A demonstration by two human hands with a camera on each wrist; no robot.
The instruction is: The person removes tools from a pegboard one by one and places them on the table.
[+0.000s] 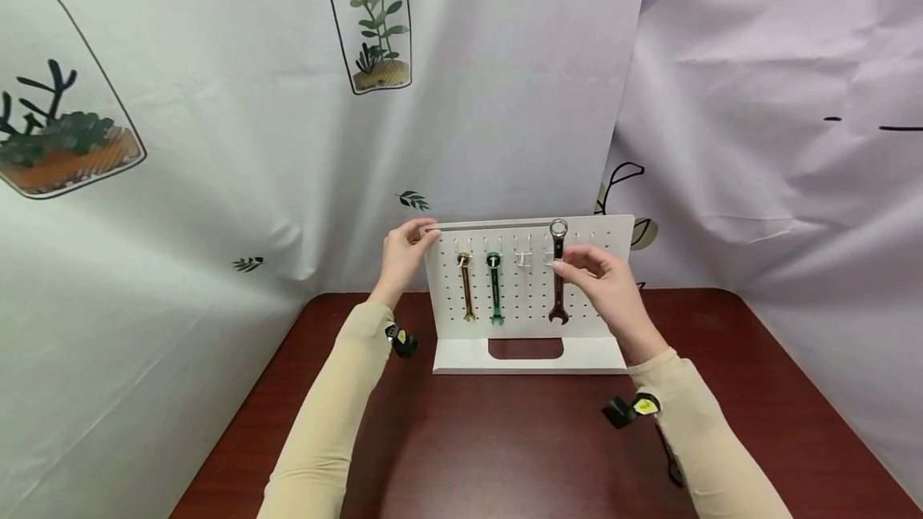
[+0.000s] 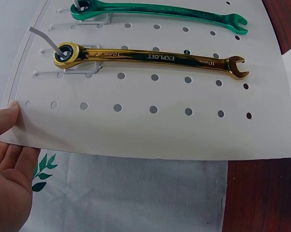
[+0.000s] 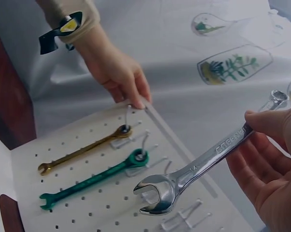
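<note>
In front of the right half of the white pegboard (image 1: 519, 331), I am pinching a silver combination wrench (image 3: 210, 156) between the thumb and fingers of my right hand (image 1: 609, 291). Its long axis is running nearly upright, the ring end rising above my fingertips, the open end pointing down. My left hand (image 1: 404, 257) is gripping the board's upper left corner, well apart from it. To the wrench's left a bare hook (image 1: 524, 259) is jutting out, and beyond it a green wrench (image 1: 495, 291) and a gold wrench (image 2: 155, 56) are hanging. The one I am holding is gleaming like polished chrome, with "14" showing near its open end.
</note>
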